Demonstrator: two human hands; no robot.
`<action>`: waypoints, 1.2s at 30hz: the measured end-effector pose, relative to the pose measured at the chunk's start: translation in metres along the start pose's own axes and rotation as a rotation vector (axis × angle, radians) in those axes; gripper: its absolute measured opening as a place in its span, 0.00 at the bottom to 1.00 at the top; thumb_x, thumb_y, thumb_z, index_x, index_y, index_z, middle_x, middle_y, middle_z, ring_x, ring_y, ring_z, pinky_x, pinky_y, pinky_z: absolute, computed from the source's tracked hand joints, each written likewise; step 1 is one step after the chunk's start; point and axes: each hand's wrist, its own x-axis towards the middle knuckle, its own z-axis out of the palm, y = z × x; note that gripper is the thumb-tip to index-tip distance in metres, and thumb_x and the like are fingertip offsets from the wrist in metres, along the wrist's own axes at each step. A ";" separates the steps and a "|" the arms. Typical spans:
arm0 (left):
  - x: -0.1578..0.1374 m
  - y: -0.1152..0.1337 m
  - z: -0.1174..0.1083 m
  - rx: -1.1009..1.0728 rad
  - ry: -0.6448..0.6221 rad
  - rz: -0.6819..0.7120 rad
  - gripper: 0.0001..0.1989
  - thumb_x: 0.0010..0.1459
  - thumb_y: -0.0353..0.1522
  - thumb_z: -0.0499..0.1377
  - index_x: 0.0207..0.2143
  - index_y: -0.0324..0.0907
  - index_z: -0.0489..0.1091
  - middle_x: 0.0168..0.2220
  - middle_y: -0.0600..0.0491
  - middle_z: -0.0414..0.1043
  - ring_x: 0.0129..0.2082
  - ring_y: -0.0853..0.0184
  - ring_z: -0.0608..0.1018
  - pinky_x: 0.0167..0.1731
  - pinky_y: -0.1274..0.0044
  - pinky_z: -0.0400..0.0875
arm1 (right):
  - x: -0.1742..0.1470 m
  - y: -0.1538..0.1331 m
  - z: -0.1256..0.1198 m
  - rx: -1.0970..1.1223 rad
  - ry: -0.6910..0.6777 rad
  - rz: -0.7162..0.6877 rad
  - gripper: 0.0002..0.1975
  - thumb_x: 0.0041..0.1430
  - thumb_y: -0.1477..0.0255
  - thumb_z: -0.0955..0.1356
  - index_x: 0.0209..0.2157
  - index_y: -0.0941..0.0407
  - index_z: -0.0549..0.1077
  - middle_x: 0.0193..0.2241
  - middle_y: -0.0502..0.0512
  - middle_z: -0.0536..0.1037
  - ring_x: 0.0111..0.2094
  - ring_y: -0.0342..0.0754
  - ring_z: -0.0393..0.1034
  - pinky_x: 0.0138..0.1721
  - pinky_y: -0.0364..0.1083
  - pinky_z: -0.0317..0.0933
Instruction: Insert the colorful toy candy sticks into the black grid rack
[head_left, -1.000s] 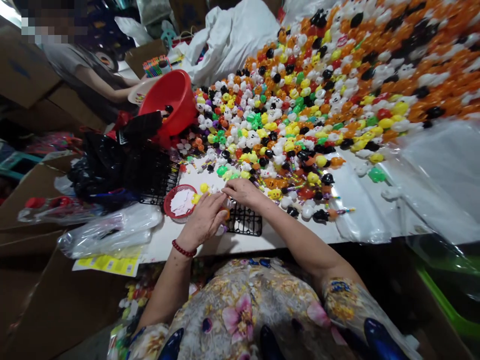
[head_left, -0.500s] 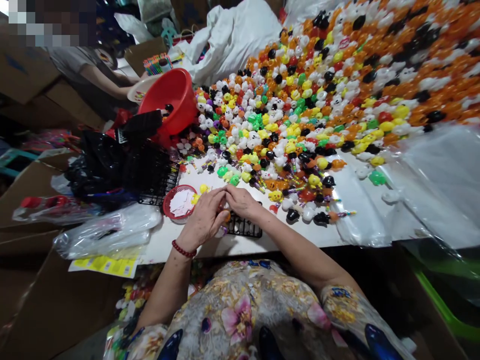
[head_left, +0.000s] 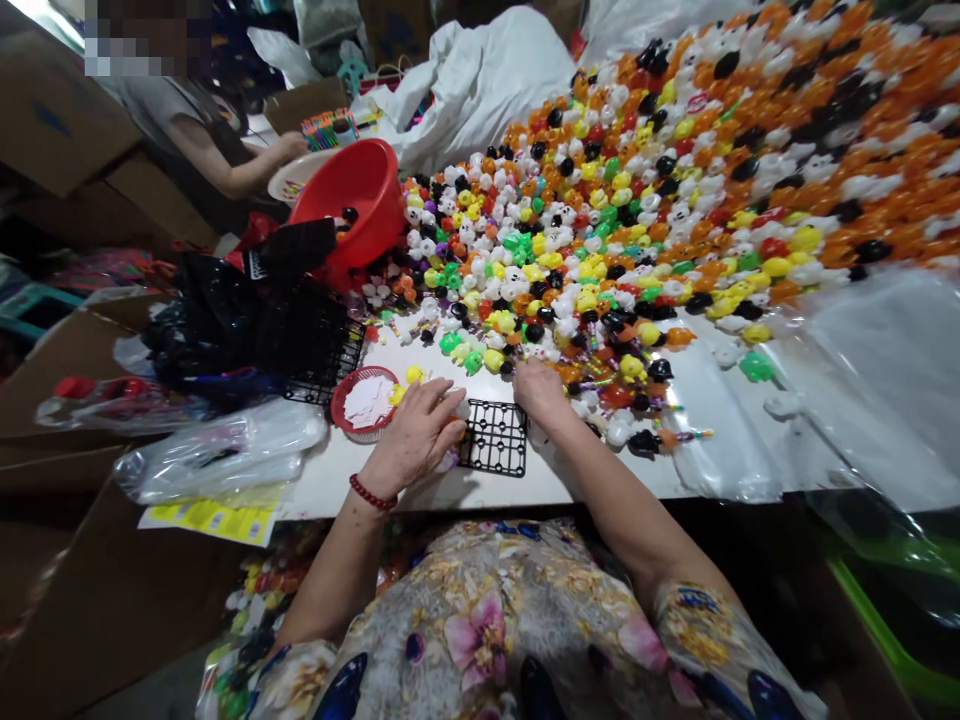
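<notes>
A small black grid rack (head_left: pixel 491 440) lies on the white table in front of me. My left hand (head_left: pixel 411 438) curves over its left end, fingers bent and close together. Bits of white and orange plastic peek out beneath, but what it holds is mostly covered. My right hand (head_left: pixel 538 392) is past the rack's upper right corner, at the near edge of a pile of plastic figures (head_left: pixel 517 285). Its fingers are drawn together and their tips are partly hidden, so whatever is between them cannot be made out. Beside my left hand are yellow figures (head_left: pixel 412 376).
Left of my hands stands a red basket (head_left: pixel 335 408) of white paper slips. Behind it are another black grid (head_left: pixel 319 365), black plastic bags (head_left: pixel 210 310) and a red basin (head_left: pixel 386 190). Clear bags (head_left: pixel 720 420) lie right. A co-worker's arm (head_left: pixel 225 165) reaches over a pale bowl (head_left: pixel 281 182).
My right hand has left my left hand and moved up and right to the pile's edge, exposing the black rack. My left hand stays at the rack. The co-worker's hand has risen from the bowl.
</notes>
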 end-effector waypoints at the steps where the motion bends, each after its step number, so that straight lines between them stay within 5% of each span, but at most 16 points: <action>1: 0.000 0.000 -0.001 0.001 -0.005 -0.001 0.21 0.68 0.37 0.47 0.59 0.42 0.65 0.60 0.42 0.65 0.62 0.56 0.65 0.63 0.55 0.57 | -0.002 -0.001 0.000 0.028 0.004 0.019 0.13 0.65 0.78 0.61 0.46 0.64 0.73 0.44 0.70 0.77 0.44 0.55 0.74 0.43 0.46 0.64; 5: -0.001 0.001 -0.003 0.006 -0.015 0.005 0.19 0.67 0.36 0.47 0.56 0.41 0.67 0.60 0.42 0.66 0.62 0.56 0.66 0.64 0.55 0.57 | -0.010 -0.003 0.006 0.282 0.029 0.014 0.14 0.63 0.74 0.64 0.49 0.59 0.71 0.40 0.62 0.80 0.41 0.53 0.74 0.41 0.46 0.63; 10: 0.000 0.002 -0.004 0.000 -0.014 0.010 0.19 0.67 0.36 0.47 0.56 0.40 0.67 0.59 0.42 0.66 0.62 0.57 0.66 0.64 0.56 0.57 | -0.011 -0.011 0.027 0.597 0.006 -0.075 0.04 0.57 0.70 0.70 0.32 0.56 0.74 0.31 0.51 0.79 0.35 0.46 0.71 0.37 0.42 0.61; 14: 0.000 0.002 -0.004 -0.013 -0.029 0.003 0.19 0.67 0.36 0.47 0.57 0.41 0.66 0.60 0.42 0.66 0.62 0.57 0.66 0.65 0.56 0.56 | -0.007 -0.019 0.035 0.778 -0.066 -0.004 0.08 0.55 0.70 0.71 0.38 0.57 0.75 0.32 0.51 0.79 0.34 0.46 0.72 0.38 0.44 0.64; 28: 0.002 -0.004 -0.004 -0.099 -0.021 0.002 0.26 0.69 0.39 0.42 0.65 0.40 0.57 0.63 0.40 0.61 0.64 0.57 0.64 0.64 0.59 0.56 | -0.004 -0.038 0.053 0.923 -0.067 -0.021 0.10 0.57 0.73 0.70 0.42 0.57 0.77 0.41 0.57 0.82 0.44 0.51 0.76 0.46 0.47 0.66; 36: 0.004 -0.008 0.000 -0.062 0.014 -0.048 0.26 0.70 0.41 0.41 0.65 0.42 0.57 0.64 0.42 0.60 0.66 0.58 0.61 0.66 0.58 0.52 | 0.001 -0.037 0.056 0.986 -0.119 -0.034 0.10 0.56 0.69 0.71 0.40 0.55 0.77 0.38 0.52 0.83 0.42 0.50 0.76 0.46 0.47 0.66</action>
